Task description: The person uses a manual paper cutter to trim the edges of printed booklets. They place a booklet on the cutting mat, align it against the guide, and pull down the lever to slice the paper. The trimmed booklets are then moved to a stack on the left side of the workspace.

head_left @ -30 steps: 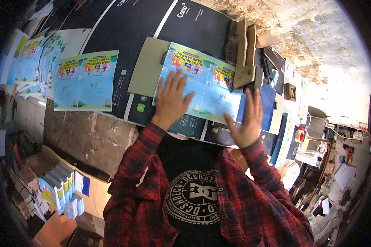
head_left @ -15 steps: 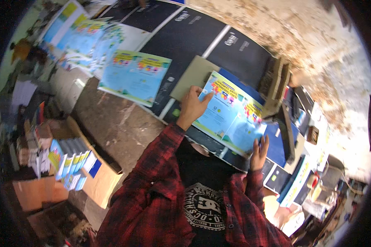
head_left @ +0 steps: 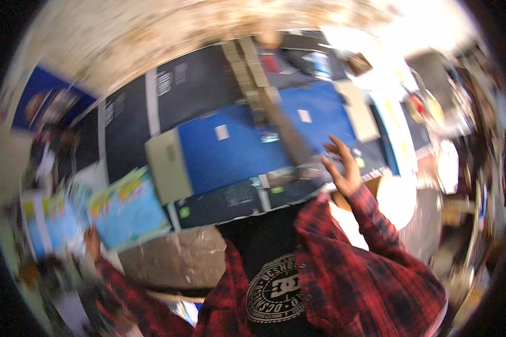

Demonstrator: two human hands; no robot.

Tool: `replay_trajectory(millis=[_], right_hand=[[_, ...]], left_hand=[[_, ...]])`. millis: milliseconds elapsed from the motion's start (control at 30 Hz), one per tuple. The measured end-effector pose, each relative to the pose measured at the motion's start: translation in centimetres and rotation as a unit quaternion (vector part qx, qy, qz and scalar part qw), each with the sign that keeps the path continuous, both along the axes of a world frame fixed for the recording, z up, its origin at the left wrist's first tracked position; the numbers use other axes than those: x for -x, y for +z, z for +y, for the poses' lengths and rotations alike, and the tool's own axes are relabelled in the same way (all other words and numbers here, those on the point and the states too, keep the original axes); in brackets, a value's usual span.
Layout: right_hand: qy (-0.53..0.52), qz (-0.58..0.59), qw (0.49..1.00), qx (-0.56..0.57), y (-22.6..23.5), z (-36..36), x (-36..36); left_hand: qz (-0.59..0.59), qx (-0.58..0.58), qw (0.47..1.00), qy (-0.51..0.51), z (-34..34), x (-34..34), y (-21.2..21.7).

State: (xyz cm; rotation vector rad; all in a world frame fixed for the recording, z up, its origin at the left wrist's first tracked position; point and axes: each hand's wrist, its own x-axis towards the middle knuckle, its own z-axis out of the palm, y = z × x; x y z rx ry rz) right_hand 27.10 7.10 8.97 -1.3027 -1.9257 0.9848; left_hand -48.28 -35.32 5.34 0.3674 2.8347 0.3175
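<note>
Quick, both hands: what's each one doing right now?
Left hand: at the edge of the light-blue printed sheet; grip blurred, cannot be told.
Right hand: open, fingers spread, holding nothing.

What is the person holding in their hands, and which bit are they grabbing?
The left hand holds a colourful printed sheet by its lower left corner. The right hand is open above the blue sheets, holding nothing.

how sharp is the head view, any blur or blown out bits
Head view: motion blur smears everything, worst at the left hand holding the colourful printed sheet; the right hand over the blue sheet is soft; upper right is blown out white; fisheye bends edges at the rim.
</note>
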Motion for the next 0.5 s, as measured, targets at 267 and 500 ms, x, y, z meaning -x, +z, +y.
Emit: replay_trajectory(millis=[267,500], right_hand=[[-0.283,-0.333,0.889,-0.140,-1.9,13.9,-25.1],[-0.249,-0.447,0.858,0.053,-2.7,14.8,-27.6]], left_hand=[[0.078,-0.253,0.953,-0.145,10.5,-6.0,-0.8],[-0.005,-0.303,0.922,-0.242,13.7,-21.7,11.7]])
